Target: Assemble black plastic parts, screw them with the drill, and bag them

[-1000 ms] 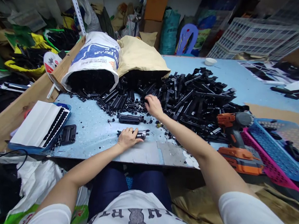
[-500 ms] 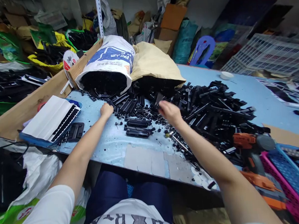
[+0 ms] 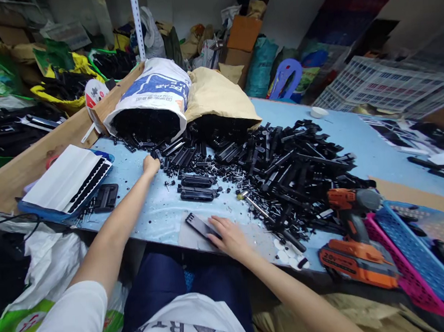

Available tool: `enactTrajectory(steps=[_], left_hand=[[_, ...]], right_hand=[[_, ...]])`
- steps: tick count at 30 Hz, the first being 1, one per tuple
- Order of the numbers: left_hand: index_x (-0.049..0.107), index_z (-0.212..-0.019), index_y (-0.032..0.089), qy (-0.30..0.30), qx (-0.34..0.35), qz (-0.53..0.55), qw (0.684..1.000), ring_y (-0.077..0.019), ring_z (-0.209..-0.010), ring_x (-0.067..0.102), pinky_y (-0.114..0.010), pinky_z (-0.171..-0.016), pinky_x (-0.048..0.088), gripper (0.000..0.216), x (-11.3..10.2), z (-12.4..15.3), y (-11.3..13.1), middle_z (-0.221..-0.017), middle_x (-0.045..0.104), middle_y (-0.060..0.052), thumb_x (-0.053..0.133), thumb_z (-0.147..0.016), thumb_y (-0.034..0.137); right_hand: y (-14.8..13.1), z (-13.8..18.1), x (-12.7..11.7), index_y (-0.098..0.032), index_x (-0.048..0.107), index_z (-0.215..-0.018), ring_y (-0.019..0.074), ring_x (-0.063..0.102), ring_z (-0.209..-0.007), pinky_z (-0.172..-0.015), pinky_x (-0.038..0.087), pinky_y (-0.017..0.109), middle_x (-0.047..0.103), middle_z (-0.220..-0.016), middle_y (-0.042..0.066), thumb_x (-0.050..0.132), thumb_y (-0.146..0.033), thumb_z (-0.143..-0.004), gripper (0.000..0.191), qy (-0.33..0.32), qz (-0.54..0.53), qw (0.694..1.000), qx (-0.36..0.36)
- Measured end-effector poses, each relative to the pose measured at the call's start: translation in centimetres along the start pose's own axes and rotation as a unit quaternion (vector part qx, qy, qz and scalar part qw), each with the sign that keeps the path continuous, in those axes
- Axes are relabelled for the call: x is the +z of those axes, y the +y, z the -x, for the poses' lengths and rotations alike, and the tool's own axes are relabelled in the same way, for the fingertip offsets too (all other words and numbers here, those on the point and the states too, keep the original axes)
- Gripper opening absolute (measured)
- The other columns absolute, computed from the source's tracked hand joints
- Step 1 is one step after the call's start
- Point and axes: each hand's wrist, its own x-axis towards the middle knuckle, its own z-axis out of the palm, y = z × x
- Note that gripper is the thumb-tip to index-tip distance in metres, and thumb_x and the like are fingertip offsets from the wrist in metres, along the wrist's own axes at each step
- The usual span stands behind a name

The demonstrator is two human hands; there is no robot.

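My right hand (image 3: 232, 236) is low over the front of the bench, its thumb and fingers around the near end of a long black plastic part (image 3: 200, 226). That part lies slantwise over a grey pad (image 3: 189, 238) at the bench edge. Farther off, my left hand (image 3: 151, 165) is closed at the left edge of the heap of black parts; its fingertips are turned away, so whatever is in them is hidden. Between the hands, several slim black assemblies (image 3: 197, 187) lie side by side.
A white-and-blue sack (image 3: 157, 90) and a tan sack (image 3: 219, 93) open toward the heap of black parts (image 3: 293, 166). Right of it are a hammer (image 3: 260, 206), an orange cordless drill (image 3: 358, 263) and a blue basket (image 3: 411, 244). A wooden board (image 3: 55, 141) edges the left.
My right hand has come back from the heap to the bench's front edge, bringing a black part down to the pad. The left hand stays by the heap. The view has shifted slightly.
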Motion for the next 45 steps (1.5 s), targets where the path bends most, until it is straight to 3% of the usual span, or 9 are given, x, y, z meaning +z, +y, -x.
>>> enactTrajectory(steps=[7, 10, 14, 22, 26, 32, 37, 42, 45], left_hand=[[0.055, -0.115, 0.014, -0.105, 0.124, 0.044, 0.986, -0.012, -0.067, 0.06, -0.022, -0.064, 0.048, 0.034, -0.5, 12.9, -3.7, -0.085, 0.063, -0.005, 0.044, -0.089, 0.031], [0.054, -0.118, 0.015, -0.245, 0.204, 0.181, 0.93, -0.0061, -0.051, 0.053, -0.02, -0.05, 0.045, 0.038, 0.1, 19.7, -5.0, -0.09, 0.059, -0.005, 0.049, -0.086, 0.034], [0.053, -0.121, 0.017, -0.252, 0.239, 0.222, 0.911, -0.0059, -0.052, 0.053, -0.021, -0.052, 0.046, 0.038, 0.4, 25.1, -4.8, -0.094, 0.059, -0.007, 0.047, -0.088, 0.035], [0.054, -0.122, 0.019, -0.153, 0.378, 0.107, 0.907, -0.0185, -0.103, 0.057, -0.033, -0.091, 0.046, 0.034, -1.6, 26.2, -4.1, -0.108, 0.061, -0.009, 0.045, -0.091, 0.029], [0.054, -0.123, 0.019, -0.17, 0.413, 0.101, 0.889, -0.0155, -0.093, 0.059, -0.029, -0.084, 0.048, 0.035, -1.4, 26.7, -3.6, -0.1, 0.061, -0.008, 0.043, -0.092, 0.029], [0.053, -0.124, 0.015, -0.022, 0.41, 0.188, 0.892, -0.0148, -0.097, 0.056, -0.028, -0.086, 0.047, 0.034, 0.0, 28.2, -2.5, -0.106, 0.06, -0.01, 0.039, -0.093, 0.022], [0.056, -0.12, 0.018, -0.075, 0.418, 0.169, 0.89, -0.0153, -0.094, 0.058, -0.03, -0.084, 0.048, 0.032, 0.3, 27.1, -2.9, -0.101, 0.061, -0.009, 0.039, -0.093, 0.025], [0.043, -0.133, 0.018, -0.036, 0.32, 0.069, 0.944, -0.0229, -0.111, 0.053, -0.039, -0.09, 0.047, 0.041, 1.9, 27.4, -5.3, -0.119, 0.055, -0.014, 0.034, -0.093, 0.025], [0.038, -0.137, 0.021, -0.072, 0.39, -0.084, 0.914, -0.0301, -0.126, 0.04, -0.051, -0.1, 0.036, 0.052, 2.2, 27.3, -5.9, -0.134, 0.044, -0.016, 0.046, -0.086, 0.018]], right_hand=[[-3.8, -5.2, 2.6, -0.02, 0.05, -0.127, 0.0279, 0.057, -0.097, -0.083, 0.048, 0.046, 0.06, -0.105, 0.014, 0.05, -0.04, -0.087, 0.045, 0.02, -0.226, 0.964, 0.139], [-2.9, -5.5, 1.9, -0.023, 0.043, -0.133, 0.0199, 0.062, -0.078, -0.069, 0.054, 0.037, 0.061, -0.097, 0.008, 0.04, -0.049, -0.09, 0.05, 0.041, -0.48, 0.847, 0.224], [-2.7, -4.7, 0.7, -0.023, 0.04, -0.136, 0.0159, 0.06, -0.06, -0.053, 0.053, 0.031, 0.061, -0.084, 0.005, 0.043, -0.055, -0.086, 0.059, 0.04, -0.632, 0.726, 0.269], [-0.8, -2.0, -2.8, -0.027, 0.047, -0.133, 0.0109, 0.055, -0.068, -0.069, 0.05, 0.029, 0.056, -0.089, 0.003, 0.054, -0.036, -0.087, 0.048, 0.061, -0.416, 0.906, 0.049], [-2.0, -1.5, -3.1, -0.027, 0.046, -0.134, 0.012, 0.056, -0.07, -0.068, 0.05, 0.029, 0.056, -0.087, 0.003, 0.053, -0.034, -0.087, 0.048, 0.089, -0.4, 0.912, 0.034], [-5.5, -1.5, -1.9, -0.03, 0.043, -0.137, 0.0172, 0.056, -0.071, -0.063, 0.052, 0.033, 0.059, -0.098, 0.009, 0.05, -0.041, -0.088, 0.051, 0.208, -0.409, 0.877, 0.141], [-5.4, -1.7, -0.9, -0.03, 0.041, -0.138, 0.0163, 0.057, -0.066, -0.061, 0.052, 0.035, 0.059, -0.105, 0.008, 0.05, -0.042, -0.087, 0.053, 0.176, -0.435, 0.871, 0.146], [-1.3, -3.9, -1.1, -0.027, 0.048, -0.133, 0.0209, 0.058, -0.09, -0.079, 0.05, 0.038, 0.059, -0.112, 0.007, 0.042, -0.046, -0.091, 0.046, 0.045, -0.284, 0.951, 0.115], [5.0, -7.1, -3.4, -0.021, 0.052, -0.128, 0.024, 0.051, -0.107, -0.088, 0.045, 0.038, 0.057, -0.118, 0.009, 0.042, -0.043, -0.091, 0.044, 0.065, -0.118, 0.978, 0.158]])
